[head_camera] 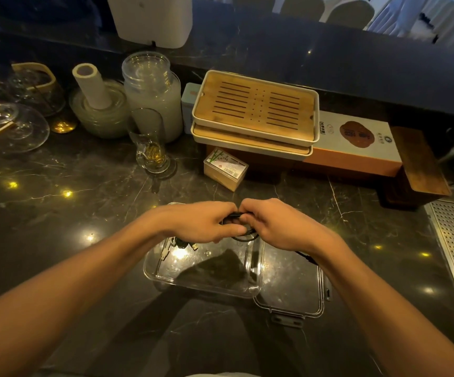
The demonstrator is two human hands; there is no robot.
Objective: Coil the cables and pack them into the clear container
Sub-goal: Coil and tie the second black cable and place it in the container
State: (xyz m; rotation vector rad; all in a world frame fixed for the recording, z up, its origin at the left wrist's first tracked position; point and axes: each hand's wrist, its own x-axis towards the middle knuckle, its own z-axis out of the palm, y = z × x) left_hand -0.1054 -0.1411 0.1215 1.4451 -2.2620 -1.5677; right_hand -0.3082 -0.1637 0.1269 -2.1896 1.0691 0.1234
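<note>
Over the middle of the dark marble counter [57, 172], the left hand [204, 223] and the right hand [274, 224] meet, fingers curled tight on a coiled black cable [243, 236], held just above the far edge of the clear container [255, 270]. Its loose end trails under the right wrist. Another cable [181, 244] lies in the container's far left corner. The lid [291, 292] lies open, touching its right side.

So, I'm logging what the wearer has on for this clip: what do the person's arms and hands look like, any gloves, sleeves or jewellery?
Both forearms are bare up to the frame edge, with no sleeves in view. The left hand and right hand wear no gloves. No watch, bracelet or ring shows on either wrist or on the fingers that can be seen.
</note>
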